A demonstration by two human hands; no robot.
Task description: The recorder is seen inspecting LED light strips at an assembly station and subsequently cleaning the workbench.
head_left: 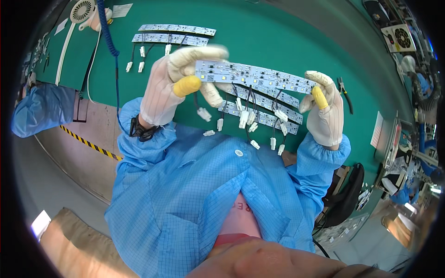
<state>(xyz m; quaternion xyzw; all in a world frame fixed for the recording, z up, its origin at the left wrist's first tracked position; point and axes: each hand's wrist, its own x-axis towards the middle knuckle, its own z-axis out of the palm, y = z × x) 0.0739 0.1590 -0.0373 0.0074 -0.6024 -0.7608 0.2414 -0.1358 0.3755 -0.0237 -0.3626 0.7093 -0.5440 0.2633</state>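
Observation:
A long white LED circuit board [252, 74] is raised level over the green bench mat. My left hand [160, 88], gloved with a yellow thumb cover, pinches its left end; the raised fingers blur slightly. At the opposite end my right hand [327, 116], gloved the same way, grips the board between thumb and fingers. Dark wires with white connectors [244, 119] dangle below. Beneath it, partly hidden, lie more LED boards [264, 119] with wired connectors. Two further LED boards [177, 30] rest beyond my left hand, their leads trailing toward me.
Yellow-and-black pliers [345, 95] lie right of my right hand. A coiled blue cord [106, 34] hangs down at the left, near a white fan [83, 11]. Another person's blue sleeve [44, 109] shows at the far left. A boxed cooling fan [399, 38] stands at the far right.

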